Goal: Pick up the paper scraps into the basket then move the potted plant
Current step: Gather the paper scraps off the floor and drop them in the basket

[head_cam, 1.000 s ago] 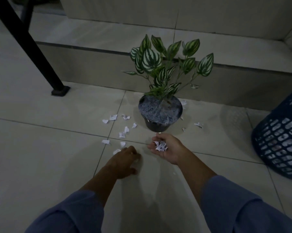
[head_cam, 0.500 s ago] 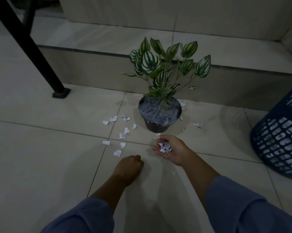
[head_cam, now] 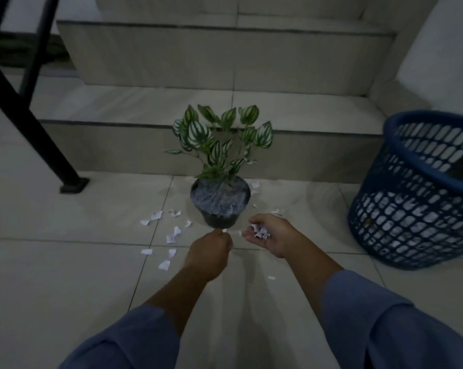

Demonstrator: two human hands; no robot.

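Note:
A potted plant [head_cam: 219, 201] with striped green leaves stands in a dark pot on the tiled floor. White paper scraps [head_cam: 169, 238] lie scattered left of the pot, and a few more lie to its right. My left hand [head_cam: 210, 249] hovers in front of the pot, fingers pinched on a small scrap. My right hand [head_cam: 270, 235] is cupped palm up beside it, holding a small pile of scraps. The blue slotted basket [head_cam: 411, 198] stands at the right, apart from both hands.
A tiled step [head_cam: 145, 145] runs behind the plant, with another above it. A black metal leg [head_cam: 65, 171] with a foot plate stands at the left. One scrap [head_cam: 271, 277] lies near my right forearm.
My left hand lifted off the floor with a scrap and moved right toward my cupped right hand. The view tilted up, showing more of the basket and steps.

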